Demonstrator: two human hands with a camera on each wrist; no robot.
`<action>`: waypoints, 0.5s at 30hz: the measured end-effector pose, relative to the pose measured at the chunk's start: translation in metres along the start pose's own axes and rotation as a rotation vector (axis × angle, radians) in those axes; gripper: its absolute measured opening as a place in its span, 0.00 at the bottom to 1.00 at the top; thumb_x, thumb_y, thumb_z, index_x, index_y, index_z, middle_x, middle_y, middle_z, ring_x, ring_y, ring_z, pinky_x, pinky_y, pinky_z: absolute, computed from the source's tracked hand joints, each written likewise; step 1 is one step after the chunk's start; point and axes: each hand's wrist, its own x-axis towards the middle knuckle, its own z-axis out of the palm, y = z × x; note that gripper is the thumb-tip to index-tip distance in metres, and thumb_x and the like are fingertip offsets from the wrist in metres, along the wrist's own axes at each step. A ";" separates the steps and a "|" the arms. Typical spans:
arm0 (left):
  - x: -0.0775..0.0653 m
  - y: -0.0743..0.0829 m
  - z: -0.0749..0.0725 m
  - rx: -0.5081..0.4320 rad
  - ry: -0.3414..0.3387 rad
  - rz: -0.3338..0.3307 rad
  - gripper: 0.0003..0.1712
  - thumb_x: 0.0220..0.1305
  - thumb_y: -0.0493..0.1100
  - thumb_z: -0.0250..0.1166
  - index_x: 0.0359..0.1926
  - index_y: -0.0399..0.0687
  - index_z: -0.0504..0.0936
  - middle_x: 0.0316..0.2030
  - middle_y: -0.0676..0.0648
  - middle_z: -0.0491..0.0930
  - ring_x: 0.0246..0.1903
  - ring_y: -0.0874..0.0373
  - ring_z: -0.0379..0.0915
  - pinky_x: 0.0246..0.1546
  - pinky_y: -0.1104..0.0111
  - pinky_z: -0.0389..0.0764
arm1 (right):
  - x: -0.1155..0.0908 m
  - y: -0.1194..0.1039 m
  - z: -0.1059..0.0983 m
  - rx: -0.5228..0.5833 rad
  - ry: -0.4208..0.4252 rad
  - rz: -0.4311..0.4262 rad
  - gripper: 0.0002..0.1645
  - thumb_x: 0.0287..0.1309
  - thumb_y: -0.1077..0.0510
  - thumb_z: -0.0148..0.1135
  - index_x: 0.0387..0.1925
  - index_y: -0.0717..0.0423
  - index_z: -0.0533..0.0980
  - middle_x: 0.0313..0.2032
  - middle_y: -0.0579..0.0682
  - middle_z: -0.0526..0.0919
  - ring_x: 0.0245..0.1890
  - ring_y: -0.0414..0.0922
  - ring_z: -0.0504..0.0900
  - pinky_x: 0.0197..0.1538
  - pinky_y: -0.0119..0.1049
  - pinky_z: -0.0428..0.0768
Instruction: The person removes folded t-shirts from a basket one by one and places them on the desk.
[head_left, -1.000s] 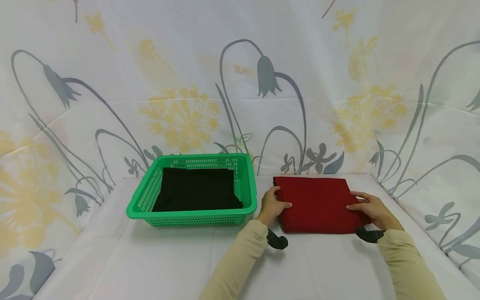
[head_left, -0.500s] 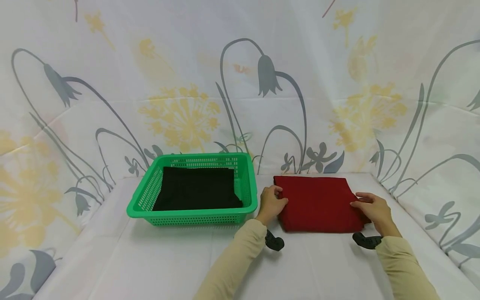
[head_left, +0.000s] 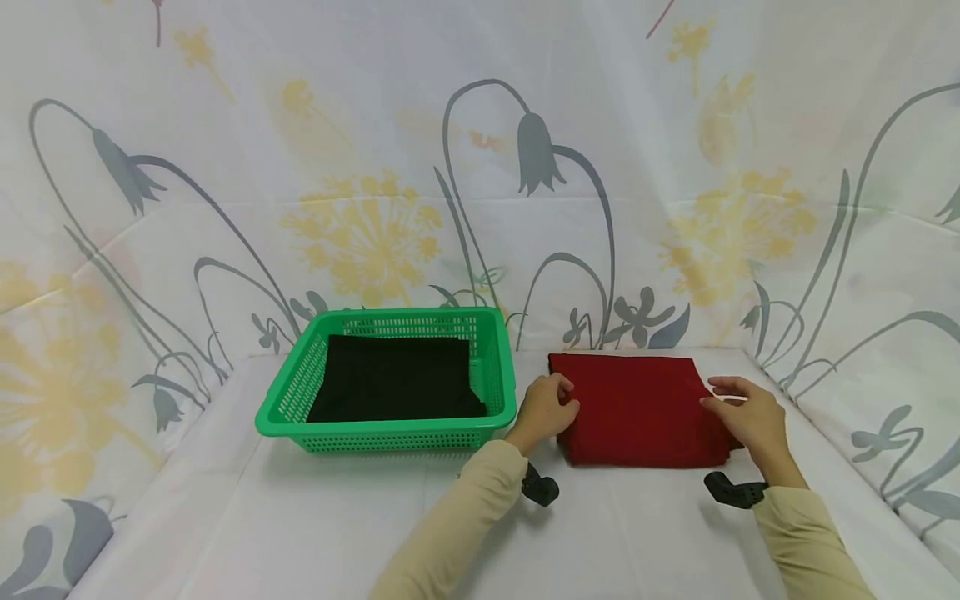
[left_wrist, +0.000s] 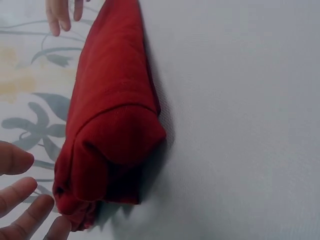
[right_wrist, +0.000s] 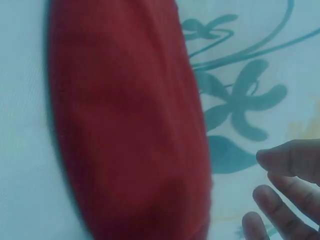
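A folded red cloth (head_left: 637,408) lies flat on the white table, a neat rectangle in the head view. My left hand (head_left: 543,410) hovers at its left edge; in the left wrist view the loosely bent fingers (left_wrist: 29,216) stand beside the layered end of the cloth, pinching nothing. At the opposite edge is my right hand (head_left: 753,415), its thumb near the cloth's side. The right wrist view has those fingers (right_wrist: 280,207) spread apart from the red fabric. What kind of garment or cloth it is cannot be told.
Left of the hands stands a green plastic basket (head_left: 390,429) with a folded black cloth (head_left: 397,379) inside. A floral-patterned sheet (head_left: 480,167) hangs behind and at the sides. White table surface (head_left: 637,533) extends in front of the red cloth.
Both hands have eased off the red cloth: the left fingers drew slightly left and the right hand slightly right. The cloth and basket stay in place.
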 end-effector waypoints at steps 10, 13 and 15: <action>-0.008 0.015 -0.012 0.285 -0.008 0.152 0.12 0.62 0.42 0.64 0.47 0.45 0.79 0.37 0.50 0.77 0.34 0.59 0.71 0.32 0.70 0.72 | -0.010 -0.023 -0.004 -0.101 0.059 -0.226 0.21 0.61 0.57 0.61 0.52 0.66 0.76 0.43 0.65 0.82 0.42 0.63 0.81 0.37 0.45 0.75; -0.011 0.019 -0.013 0.393 0.003 0.192 0.12 0.63 0.45 0.63 0.47 0.48 0.79 0.39 0.50 0.77 0.36 0.58 0.71 0.33 0.69 0.71 | -0.014 -0.028 -0.005 -0.106 0.068 -0.267 0.19 0.61 0.58 0.61 0.51 0.66 0.76 0.42 0.65 0.82 0.41 0.64 0.81 0.37 0.48 0.74; -0.013 0.021 -0.014 0.450 0.011 0.221 0.12 0.63 0.46 0.63 0.47 0.50 0.79 0.40 0.51 0.77 0.37 0.58 0.71 0.35 0.69 0.71 | -0.017 -0.031 -0.005 -0.112 0.074 -0.282 0.18 0.61 0.58 0.61 0.50 0.65 0.76 0.41 0.65 0.82 0.41 0.64 0.81 0.37 0.50 0.74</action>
